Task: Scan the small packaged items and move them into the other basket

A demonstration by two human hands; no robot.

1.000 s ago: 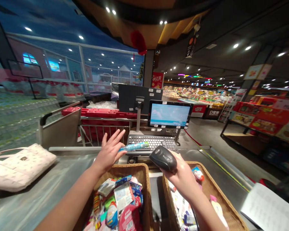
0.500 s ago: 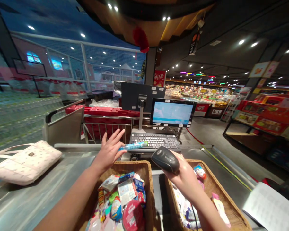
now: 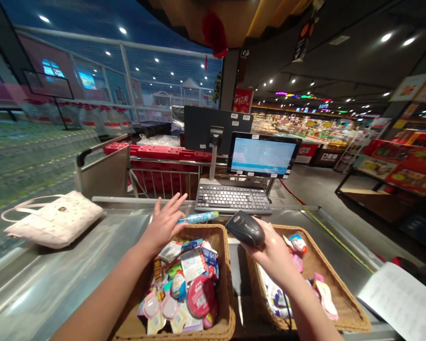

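Note:
My left hand [image 3: 165,222] pinches one end of a slim blue tube-shaped packet [image 3: 199,217] and holds it level above the far rim of the left wicker basket [image 3: 221,284]; its other fingers are spread upward. My right hand [image 3: 273,253] grips a black handheld barcode scanner [image 3: 246,228] just right of the packet, its head pointing toward the packet. The left basket is full of small colourful packets. The right wicker basket [image 3: 335,293] lies under my right forearm and holds several small packets too.
A keyboard [image 3: 233,197] and a lit checkout screen [image 3: 262,156] stand beyond the baskets on the steel counter [image 3: 57,279]. A pale handbag [image 3: 55,219] lies at the left. A printed sheet [image 3: 399,298] lies at the right edge. Red crates and shop shelves fill the background.
Both hands keep the same grip and pose. The view has tilted down, so more of both baskets shows.

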